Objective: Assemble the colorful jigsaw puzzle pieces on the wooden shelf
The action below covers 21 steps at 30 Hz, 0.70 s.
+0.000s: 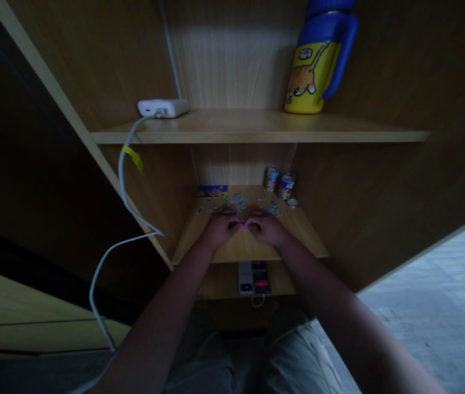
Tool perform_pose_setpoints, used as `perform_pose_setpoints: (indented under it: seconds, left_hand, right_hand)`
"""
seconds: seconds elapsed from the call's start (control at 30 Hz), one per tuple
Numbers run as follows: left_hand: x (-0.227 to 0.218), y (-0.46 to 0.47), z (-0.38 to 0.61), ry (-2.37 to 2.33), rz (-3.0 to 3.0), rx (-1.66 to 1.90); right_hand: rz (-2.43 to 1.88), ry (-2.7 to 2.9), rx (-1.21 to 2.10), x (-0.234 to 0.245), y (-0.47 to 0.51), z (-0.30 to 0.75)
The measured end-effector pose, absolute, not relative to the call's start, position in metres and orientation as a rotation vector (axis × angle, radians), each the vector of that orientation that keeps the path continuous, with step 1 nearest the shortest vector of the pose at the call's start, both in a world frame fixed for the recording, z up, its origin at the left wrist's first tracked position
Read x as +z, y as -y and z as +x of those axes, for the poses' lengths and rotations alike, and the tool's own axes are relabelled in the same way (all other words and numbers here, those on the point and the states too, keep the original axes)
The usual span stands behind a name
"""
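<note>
Over the middle shelf board [224, 249], my left hand [220, 225] and my right hand [268, 225] meet with fingers pinched. Between the fingertips is a small pink jigsaw puzzle piece [244, 225], or a few joined pieces; which of these I cannot tell. Both hands are closed on it. Loose puzzle pieces [237, 201] lie scattered just beyond my hands, with another cluster of pieces [272, 209] behind my right hand. A blue printed picture card [213, 191] leans at the back left. Fingers partly cover the held pink part.
Two small printed cans [272, 179] [286, 187] stand back right, a round lid [293, 202] before them. The upper shelf [236, 123] carries a white power bank [166, 108] with a hanging cable [122, 169] and a yellow-blue bottle [312, 68]. Below lies a power bank beside a phone [245, 276].
</note>
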<state>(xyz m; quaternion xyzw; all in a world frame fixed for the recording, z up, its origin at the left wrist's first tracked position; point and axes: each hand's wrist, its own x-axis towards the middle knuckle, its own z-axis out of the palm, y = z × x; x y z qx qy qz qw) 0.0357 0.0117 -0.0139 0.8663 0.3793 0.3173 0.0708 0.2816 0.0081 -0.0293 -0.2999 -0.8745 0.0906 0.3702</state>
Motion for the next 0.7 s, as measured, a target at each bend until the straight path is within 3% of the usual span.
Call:
perform_pose_setpoints:
  seconds: [0.3, 0.57, 0.7]
  left_hand:
    - [-0.017, -0.005, 0.043, -1.168, 2.573, 1.031]
    - [-0.028, -0.031, 0.0, -1.8, 1.838, 1.634]
    - [-0.032, -0.042, -0.02, -1.87, 1.544, 1.748]
  right_hand:
    - [-0.77, 2.255, 0.238, -0.028, -0.009, 0.28]
    - [-1.122, 1.769, 0.168, -0.026, -0.012, 0.292]
    - [-1.264, 1.55, 0.162, -0.024, -0.014, 0.297]
